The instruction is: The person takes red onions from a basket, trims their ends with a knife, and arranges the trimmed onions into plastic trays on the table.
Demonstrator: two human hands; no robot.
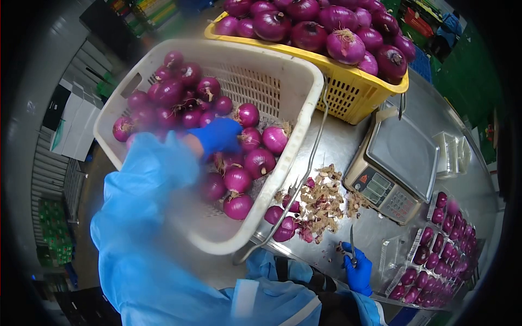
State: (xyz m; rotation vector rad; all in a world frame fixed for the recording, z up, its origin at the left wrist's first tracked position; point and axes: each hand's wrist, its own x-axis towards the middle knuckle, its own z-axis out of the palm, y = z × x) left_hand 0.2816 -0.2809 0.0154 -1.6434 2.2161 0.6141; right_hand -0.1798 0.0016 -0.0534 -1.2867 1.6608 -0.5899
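My left hand (218, 136), in a blue glove, reaches down into a white plastic basket (307, 89) among loose red onions (259, 162). Its fingers are hidden behind the hand and between the onions, so I cannot see whether they grip one. Over the steel table, my right hand (359, 274), also gloved in blue, is closed around a small knife (352, 239) with its blade pointing up and away from me. Close to the knife lie dry onion skins and root trimmings (323, 204). A few onions (284, 229) rest between that pile and the basket.
A yellow crate (348, 95) heaped with red onions stands behind. On the table (326, 261) are a digital scale (402, 157), clear plastic trays (452, 155) and several packs of onions (435, 255) at the right. A metal handle (321, 127) runs along the basket's side.
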